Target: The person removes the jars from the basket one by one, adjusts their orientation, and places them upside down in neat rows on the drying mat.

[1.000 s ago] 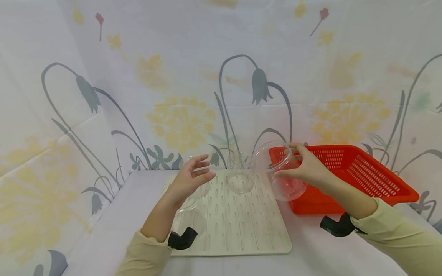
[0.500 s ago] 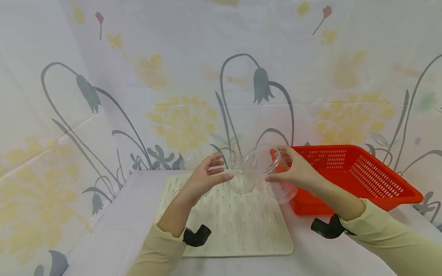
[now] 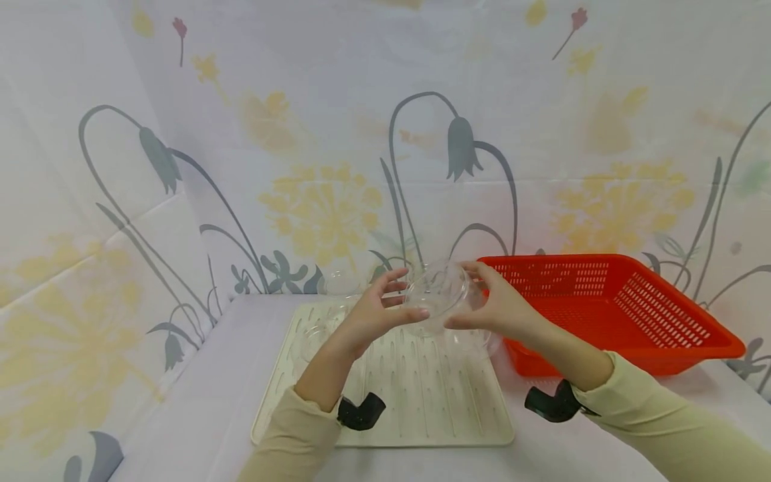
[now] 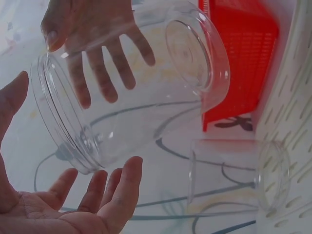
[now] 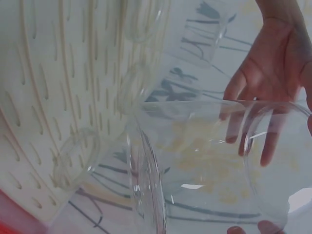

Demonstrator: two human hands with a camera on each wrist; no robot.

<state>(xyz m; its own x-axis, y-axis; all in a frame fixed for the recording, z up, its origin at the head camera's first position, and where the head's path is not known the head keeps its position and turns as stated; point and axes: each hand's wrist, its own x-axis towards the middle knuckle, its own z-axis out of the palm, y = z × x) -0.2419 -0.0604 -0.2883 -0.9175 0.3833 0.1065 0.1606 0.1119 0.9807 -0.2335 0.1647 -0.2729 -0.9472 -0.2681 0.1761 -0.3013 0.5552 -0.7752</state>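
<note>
My right hand (image 3: 502,304) holds a clear, wide-mouthed jar (image 3: 438,289) tilted above the mat. In the left wrist view, the right fingers show through the wall of this jar (image 4: 141,92), with the thumb near its ridged rim. My left hand (image 3: 375,316) is close on the left, fingers spread toward the jar's mouth. Whether the left fingertips touch it I cannot tell. The right wrist view shows the left hand (image 5: 275,63) behind the jar (image 5: 204,165), its fingers loosely extended. No lid is visible on the jar.
Several other clear jars stand on a ribbed cream drying mat (image 3: 434,408); one jar (image 4: 229,170) appears behind the held one. A red perforated basket (image 3: 656,361) sits right of the mat. A patterned cloth (image 3: 337,100) hangs behind the table.
My right hand has carried the jar leftward from beside the basket to over the mat. My left hand has moved right, toward the jar, narrowing the gap between the hands.
</note>
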